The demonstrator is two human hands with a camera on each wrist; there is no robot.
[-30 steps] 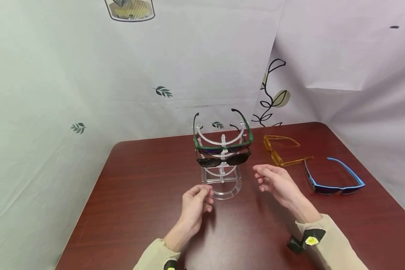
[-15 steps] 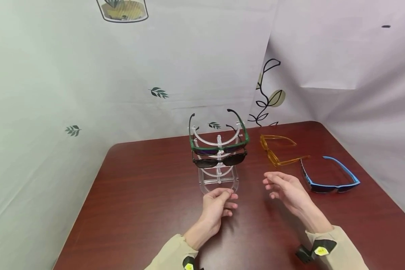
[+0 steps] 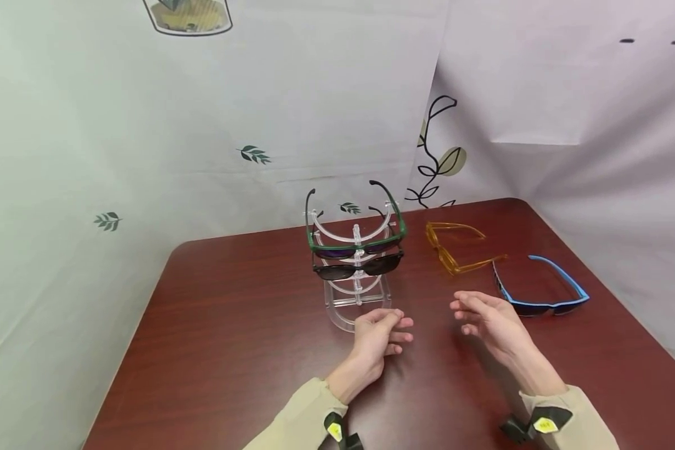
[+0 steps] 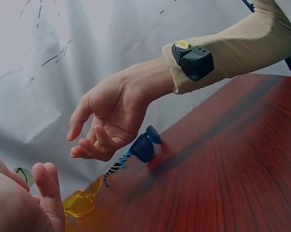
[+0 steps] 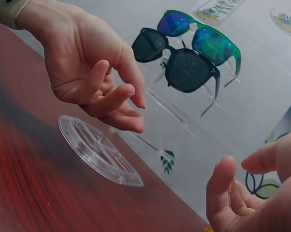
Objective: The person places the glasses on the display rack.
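Note:
My left hand (image 3: 375, 340) hovers over the table in front of the clear display stand (image 3: 343, 320), fingers loosely bent and holding nothing. To its right, my right hand (image 3: 495, 322) is also relaxed and holds nothing, nearest the blue-framed sunglasses (image 3: 545, 307). On the stand's upper tiers sit green-framed sunglasses (image 3: 354, 247), with black sunglasses (image 3: 360, 269) just below them. In the right wrist view the green pair (image 5: 213, 46) shows bluish mirrored lenses, and the black pair (image 5: 186, 70) dark ones. Part of the stand's base is hidden behind my left hand.
Yellow glasses (image 3: 447, 259) with unfolded temples lie right of the stand, beside the blue pair. The reddish-brown table (image 3: 230, 325) reaches back to a white printed curtain (image 3: 337, 94). Wrist cameras (image 3: 548, 420) are strapped over both sleeves.
My left hand has moved right, across the front of the stand's base. My right hand has drawn slightly right and nearer to me. The head view has shifted slightly; the glasses stay put.

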